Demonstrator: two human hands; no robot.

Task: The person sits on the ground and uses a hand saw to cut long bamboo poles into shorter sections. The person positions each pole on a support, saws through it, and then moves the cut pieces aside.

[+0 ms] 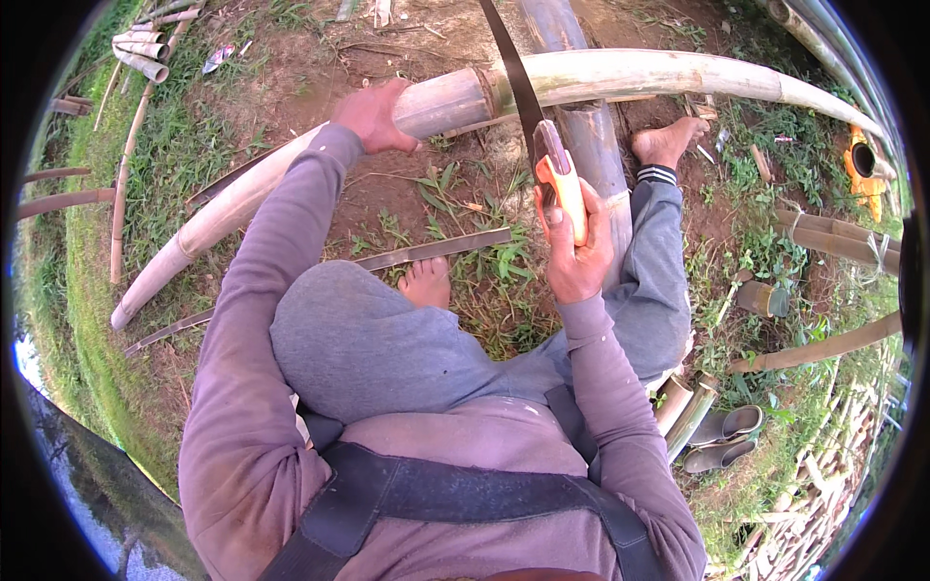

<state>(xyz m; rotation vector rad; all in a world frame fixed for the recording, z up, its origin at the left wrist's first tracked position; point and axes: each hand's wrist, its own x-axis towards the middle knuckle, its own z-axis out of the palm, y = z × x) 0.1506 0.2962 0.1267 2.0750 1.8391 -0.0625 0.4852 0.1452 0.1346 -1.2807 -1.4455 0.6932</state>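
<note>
Bamboo lengths [141, 48] lie heaped on the grass at your far left, with a thin pole [134, 184] running away from you beside them. A small pale scrap [218, 59] lies nearby, any print on it too small to tell.

Your long bamboo pole [450, 102] crosses in front of you, its near end at the lower left, its long axis slanting away and then rightward, the line bowed by the lens. Your left hand [373, 114] curls over it, partway open around its girth, thumb apart from the fingers. Below, a split strip [436, 248] lies by your bare left foot [426, 281].

Left of centre, a dark ring marks the pole just beside the saw [562, 189]. Your right hand [579, 247] is closed around its orange handle; the blade points up and away from you, across the pole, though you cannot tell whether they touch.

A thick bamboo log [603, 160] runs beneath the pole, hemmed by your right leg [651, 261]. Further right sit an orange object with a dark round opening [862, 169], tied bamboo [835, 238], boots [722, 441] and piled sticks [809, 494].
</note>
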